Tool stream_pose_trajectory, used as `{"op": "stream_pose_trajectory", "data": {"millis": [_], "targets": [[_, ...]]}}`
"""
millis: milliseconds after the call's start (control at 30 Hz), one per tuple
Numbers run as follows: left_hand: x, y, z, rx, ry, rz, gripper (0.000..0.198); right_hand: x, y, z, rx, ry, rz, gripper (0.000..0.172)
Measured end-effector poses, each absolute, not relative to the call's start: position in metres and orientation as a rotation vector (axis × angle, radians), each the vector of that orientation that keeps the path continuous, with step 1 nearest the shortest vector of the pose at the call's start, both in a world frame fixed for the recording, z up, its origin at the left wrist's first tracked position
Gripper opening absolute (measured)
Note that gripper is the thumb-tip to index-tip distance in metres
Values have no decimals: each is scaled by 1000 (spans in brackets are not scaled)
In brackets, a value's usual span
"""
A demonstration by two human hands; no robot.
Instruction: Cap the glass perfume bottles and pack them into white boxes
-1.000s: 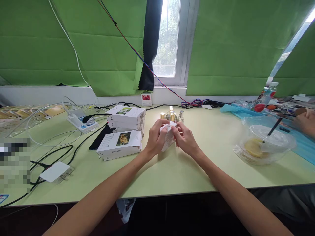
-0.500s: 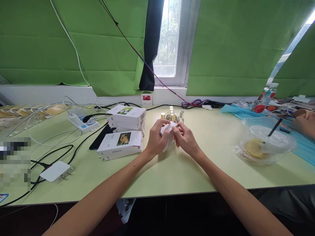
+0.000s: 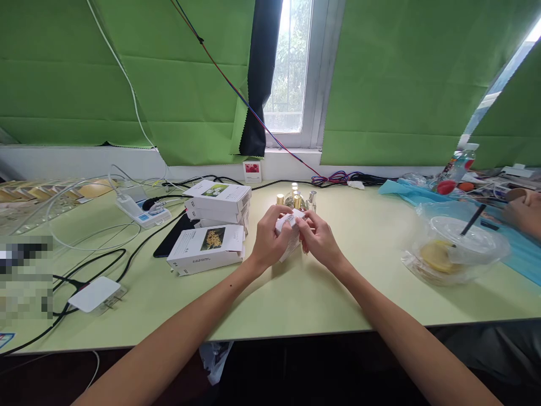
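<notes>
A small white box (image 3: 291, 248) is held upright between my hands, above the table's middle. My left hand (image 3: 271, 237) wraps its left side, with the thumb near the top end. From the right, the fingers of my right hand (image 3: 318, 235) are closed on the box's upper edge. Just beyond stand several small perfume bottles with gold and silver caps (image 3: 297, 200), partly covered by my hands. Left of my hands lies a white box with a yellow-flower picture (image 3: 207, 248). Behind that box is a stack of similar white boxes (image 3: 220, 200).
A bagged plastic cup with a black straw (image 3: 456, 248) stands at right, near blue sheeting (image 3: 519, 248) and another person's hand (image 3: 526, 211). At left are a power strip (image 3: 141, 208), a white charger (image 3: 96, 294), tangled cables and a dark phone (image 3: 173, 237).
</notes>
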State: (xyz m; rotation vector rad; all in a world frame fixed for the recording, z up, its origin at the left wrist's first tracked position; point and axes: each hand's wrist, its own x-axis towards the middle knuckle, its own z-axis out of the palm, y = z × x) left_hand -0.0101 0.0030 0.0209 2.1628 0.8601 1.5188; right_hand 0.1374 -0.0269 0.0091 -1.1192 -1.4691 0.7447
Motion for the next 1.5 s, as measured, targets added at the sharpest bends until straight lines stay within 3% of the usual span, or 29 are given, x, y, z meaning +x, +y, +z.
{"op": "stream_pose_trajectory", "data": {"millis": [1500], "targets": [[-9, 2, 21, 2127, 860, 1486, 14, 136, -28, 12, -1172, -1492, 692, 38]]}}
